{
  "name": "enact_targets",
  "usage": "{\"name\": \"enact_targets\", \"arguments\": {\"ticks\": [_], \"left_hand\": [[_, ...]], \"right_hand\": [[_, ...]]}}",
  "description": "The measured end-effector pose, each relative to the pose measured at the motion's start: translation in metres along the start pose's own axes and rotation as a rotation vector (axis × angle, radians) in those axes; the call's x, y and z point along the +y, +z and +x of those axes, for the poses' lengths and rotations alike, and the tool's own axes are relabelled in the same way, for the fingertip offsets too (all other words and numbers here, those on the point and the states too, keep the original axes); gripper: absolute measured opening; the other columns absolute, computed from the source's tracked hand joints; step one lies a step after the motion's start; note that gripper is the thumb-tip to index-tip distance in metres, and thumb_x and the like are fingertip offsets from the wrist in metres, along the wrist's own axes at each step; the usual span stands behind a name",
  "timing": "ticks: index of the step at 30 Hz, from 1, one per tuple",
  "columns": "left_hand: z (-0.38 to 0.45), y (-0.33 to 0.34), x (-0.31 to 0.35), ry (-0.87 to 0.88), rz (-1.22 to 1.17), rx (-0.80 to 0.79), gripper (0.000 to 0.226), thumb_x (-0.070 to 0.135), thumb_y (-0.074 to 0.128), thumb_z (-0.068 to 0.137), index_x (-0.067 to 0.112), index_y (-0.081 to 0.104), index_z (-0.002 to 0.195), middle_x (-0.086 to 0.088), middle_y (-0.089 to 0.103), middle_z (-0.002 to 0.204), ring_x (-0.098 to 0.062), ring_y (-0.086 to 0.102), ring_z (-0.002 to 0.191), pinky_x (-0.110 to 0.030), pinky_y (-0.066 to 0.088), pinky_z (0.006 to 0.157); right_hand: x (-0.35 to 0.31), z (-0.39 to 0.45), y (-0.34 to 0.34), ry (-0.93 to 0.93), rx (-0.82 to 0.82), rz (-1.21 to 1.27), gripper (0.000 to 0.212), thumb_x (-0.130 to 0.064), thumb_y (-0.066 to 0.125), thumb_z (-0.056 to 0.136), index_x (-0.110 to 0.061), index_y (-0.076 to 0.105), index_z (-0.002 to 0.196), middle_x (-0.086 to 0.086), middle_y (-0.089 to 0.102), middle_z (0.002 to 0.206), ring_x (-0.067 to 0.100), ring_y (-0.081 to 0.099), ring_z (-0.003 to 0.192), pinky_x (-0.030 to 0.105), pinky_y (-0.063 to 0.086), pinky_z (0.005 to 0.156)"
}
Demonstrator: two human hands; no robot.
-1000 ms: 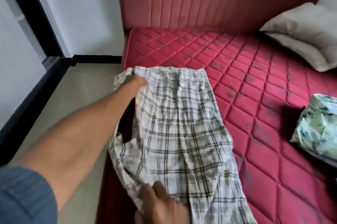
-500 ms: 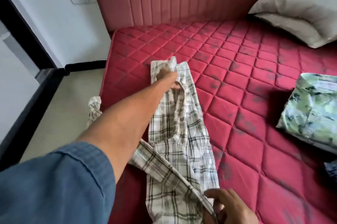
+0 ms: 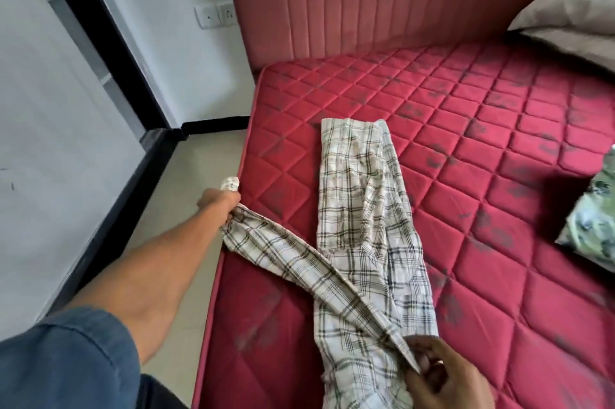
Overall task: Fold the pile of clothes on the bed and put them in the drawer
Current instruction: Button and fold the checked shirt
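Bed (image 3: 466, 149): red quilted mattress, bare at the left edge. Plaid shirt (image 3: 362, 208) lies lengthwise near that edge, body already narrowed into a long strip; one sleeve (image 3: 283, 252) runs diagonally out toward the left edge. Left hand (image 3: 218, 207) holds the cuff end at the bed's left edge, fingers curled round the cloth. Right hand (image 3: 442, 372) at the near edge, fingers (image 3: 422, 365) pinching the sleeve's root at the shoulder. Judgement: sleeve fold in hand. To do it well, keep the shoulder pinned, draw the sleeve taut, lay it flat along the strip and inside its outline, then smooth before halving. Folded green-print garment (image 3: 595, 218) sits at the right edge.
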State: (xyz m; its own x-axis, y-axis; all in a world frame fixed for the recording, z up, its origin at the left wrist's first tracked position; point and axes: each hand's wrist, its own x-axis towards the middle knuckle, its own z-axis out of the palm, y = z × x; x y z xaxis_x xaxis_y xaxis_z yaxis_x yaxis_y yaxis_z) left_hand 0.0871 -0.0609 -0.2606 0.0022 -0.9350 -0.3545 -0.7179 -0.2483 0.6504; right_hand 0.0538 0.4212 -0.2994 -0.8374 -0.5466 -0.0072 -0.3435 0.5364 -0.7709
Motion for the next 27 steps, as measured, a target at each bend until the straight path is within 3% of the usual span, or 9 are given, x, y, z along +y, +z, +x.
{"name": "enact_targets", "arguments": {"ticks": [7, 10, 13, 15, 17, 20, 22, 25, 27], "left_hand": [[-0.046, -0.064, 0.080, 0.224, -0.365, 0.016, 0.036, 0.018, 0.084, 0.077, 0.007, 0.077, 0.110, -0.012, 0.077, 0.109, -0.022, 0.074, 0.090, -0.040, 0.063, 0.079], [-0.101, -0.097, 0.135, 0.394, -0.398, 0.039, 0.032, 0.024, 0.082, 0.072, 0.010, 0.078, 0.100, -0.007, 0.079, 0.096, -0.018, 0.075, 0.079, -0.035, 0.064, 0.070], [-0.183, -0.120, 0.173, 0.543, -0.493, -0.016, 0.027, 0.022, 0.080, 0.074, 0.010, 0.078, 0.099, -0.004, 0.077, 0.090, -0.015, 0.074, 0.071, -0.032, 0.064, 0.063], [-0.252, -0.119, 0.191, 0.735, -0.558, -0.167, 0.020, 0.011, 0.076, 0.079, 0.006, 0.076, 0.099, -0.006, 0.072, 0.084, -0.017, 0.069, 0.071, -0.037, 0.062, 0.065], [-0.333, -0.118, 0.198, 0.969, -0.590, -0.549, 0.020, 0.002, 0.076, 0.084, 0.000, 0.069, 0.103, -0.017, 0.066, 0.086, -0.030, 0.066, 0.075, -0.045, 0.058, 0.074], [-0.435, -0.126, 0.190, 1.342, -0.401, -1.017, 0.034, 0.015, 0.075, 0.093, -0.006, 0.062, 0.116, -0.023, 0.073, 0.101, -0.046, 0.072, 0.090, -0.048, 0.061, 0.079], [-0.476, -0.131, 0.172, 1.497, -0.301, -1.095, 0.034, 0.024, 0.075, 0.093, -0.002, 0.064, 0.112, -0.018, 0.076, 0.096, -0.038, 0.075, 0.086, -0.047, 0.062, 0.075], [-0.480, -0.114, 0.129, 1.706, -0.106, -0.854, 0.037, 0.038, 0.083, 0.084, 0.005, 0.070, 0.096, -0.005, 0.075, 0.079, -0.022, 0.070, 0.066, -0.034, 0.057, 0.061], [-0.452, -0.091, 0.069, 1.641, 0.302, -0.664, 0.052, 0.058, 0.085, 0.073, 0.016, 0.067, 0.096, 0.007, 0.069, 0.082, -0.012, 0.063, 0.070, -0.029, 0.051, 0.065]], "right_hand": [[-0.020, -0.010, -0.016, 0.103, -0.129, 0.087, 0.030, -0.039, 0.091, 0.070, -0.039, 0.073, 0.094, -0.008, 0.070, 0.071, 0.002, 0.058, 0.054, 0.031, 0.055, 0.063], [-0.034, -0.011, -0.027, 0.100, -0.205, 0.015, 0.043, -0.052, 0.091, 0.067, -0.031, 0.069, 0.099, -0.012, 0.073, 0.078, -0.003, 0.063, 0.065, 0.029, 0.057, 0.066], [-0.062, -0.008, -0.049, 0.053, -0.241, -0.062, 0.086, -0.070, 0.083, 0.059, -0.032, 0.054, 0.131, -0.008, 0.066, 0.116, 0.004, 0.064, 0.094, 0.014, 0.051, 0.068], [-0.090, 0.005, -0.075, -0.042, -0.111, -0.045, 0.109, -0.072, 0.082, 0.054, -0.026, 0.046, 0.146, -0.001, 0.059, 0.137, 0.012, 0.063, 0.111, 0.020, 0.054, 0.083], [-0.124, 0.022, -0.110, -0.137, 0.028, 0.157, 0.113, -0.067, 0.086, 0.054, -0.029, 0.039, 0.149, -0.007, 0.056, 0.138, 0.008, 0.063, 0.112, 0.022, 0.054, 0.084], [-0.161, 0.053, -0.168, -0.263, 0.171, 0.655, 0.083, -0.028, 0.092, 0.070, -0.029, 0.044, 0.137, -0.003, 0.065, 0.123, 0.011, 0.070, 0.101, 0.026, 0.059, 0.076], [-0.156, 0.073, -0.205, -0.242, 0.301, 0.865, 0.046, -0.013, 0.085, 0.081, -0.022, 0.057, 0.117, 0.004, 0.070, 0.108, 0.017, 0.071, 0.088, 0.032, 0.058, 0.071], [-0.110, 0.090, -0.247, 0.057, 0.473, 1.054, 0.034, -0.023, 0.080, 0.087, -0.019, 0.059, 0.113, 0.006, 0.066, 0.109, 0.013, 0.066, 0.083, 0.025, 0.053, 0.063], [-0.069, 0.089, -0.267, 0.304, 0.535, 0.978, 0.022, -0.028, 0.073, 0.092, -0.021, 0.058, 0.106, 0.001, 0.064, 0.105, 0.008, 0.065, 0.072, 0.022, 0.051, 0.053]]}}
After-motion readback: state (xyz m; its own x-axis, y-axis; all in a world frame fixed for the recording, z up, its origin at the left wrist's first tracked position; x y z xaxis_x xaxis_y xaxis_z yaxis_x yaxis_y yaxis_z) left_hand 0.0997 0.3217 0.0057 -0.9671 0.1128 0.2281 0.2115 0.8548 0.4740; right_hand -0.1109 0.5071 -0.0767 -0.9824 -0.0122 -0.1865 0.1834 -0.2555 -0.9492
